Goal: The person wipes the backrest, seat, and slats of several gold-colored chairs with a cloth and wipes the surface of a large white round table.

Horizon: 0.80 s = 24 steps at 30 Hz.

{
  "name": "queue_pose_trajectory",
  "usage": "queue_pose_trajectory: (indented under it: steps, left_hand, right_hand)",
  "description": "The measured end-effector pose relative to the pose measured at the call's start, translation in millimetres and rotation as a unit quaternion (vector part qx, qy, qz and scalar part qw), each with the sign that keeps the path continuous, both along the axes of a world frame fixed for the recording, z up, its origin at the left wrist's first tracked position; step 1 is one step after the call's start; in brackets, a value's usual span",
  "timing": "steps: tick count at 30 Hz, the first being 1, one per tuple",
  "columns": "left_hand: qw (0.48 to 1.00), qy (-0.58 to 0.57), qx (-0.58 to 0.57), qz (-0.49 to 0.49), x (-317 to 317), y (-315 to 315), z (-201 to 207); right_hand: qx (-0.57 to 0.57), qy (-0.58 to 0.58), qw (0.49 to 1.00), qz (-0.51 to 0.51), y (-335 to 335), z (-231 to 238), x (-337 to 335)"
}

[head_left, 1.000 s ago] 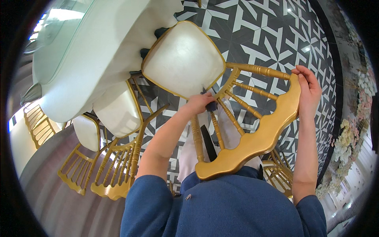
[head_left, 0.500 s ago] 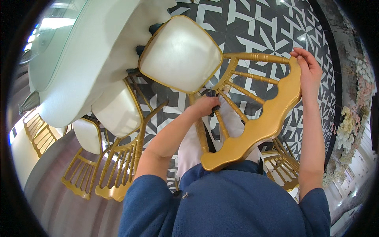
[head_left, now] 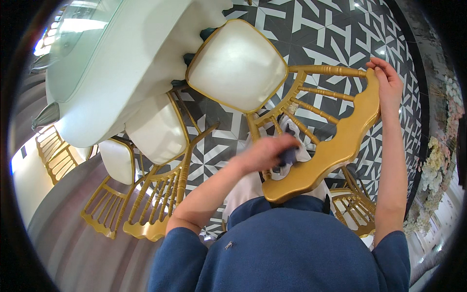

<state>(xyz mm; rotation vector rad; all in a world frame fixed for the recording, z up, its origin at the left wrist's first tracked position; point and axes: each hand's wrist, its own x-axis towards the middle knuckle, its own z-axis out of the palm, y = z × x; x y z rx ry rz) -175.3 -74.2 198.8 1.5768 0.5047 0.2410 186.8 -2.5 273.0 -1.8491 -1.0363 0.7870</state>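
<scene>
A gold chair [head_left: 321,168] with a spindled back stands right in front of me, its white seat cushion [head_left: 238,65] facing the table. My right hand [head_left: 388,86] is closed around the right end of the chair's top rail. Bunched in my left hand [head_left: 269,151] is a dark cloth [head_left: 288,155], smeared by motion. That hand is over the left part of the chair back, close to the spindles and the top rail. Whether the cloth touches the wood cannot be made out.
A table with a white cloth [head_left: 141,53] and a glass top [head_left: 90,46] is at the upper left. More gold chairs [head_left: 158,204] line its side. Another gold chair [head_left: 357,209] is behind the chair back at right. Pale flowers [head_left: 433,155] run along the right edge.
My left hand has moved with the cloth from the spindles toward me, nearer the top rail. My right hand keeps its hold. The whole view has shifted slightly.
</scene>
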Motion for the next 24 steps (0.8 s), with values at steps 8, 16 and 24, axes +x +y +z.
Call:
queue_pose_trajectory:
  steps: [8,16,24]
  left_hand:
    - [0.983,0.064,-0.172,0.003,-47,-11,-15]
    - [0.962,0.225,0.119,-0.101,-18,-3,-119]
    - [0.918,0.355,0.157,-0.078,11,17,-201]
  right_hand:
    - [0.006,0.004,1.000,0.001,0,-1,1]
    - [0.000,0.003,1.000,-0.001,0,1,1]
    - [-0.006,0.001,1.000,-0.013,0,5,-4]
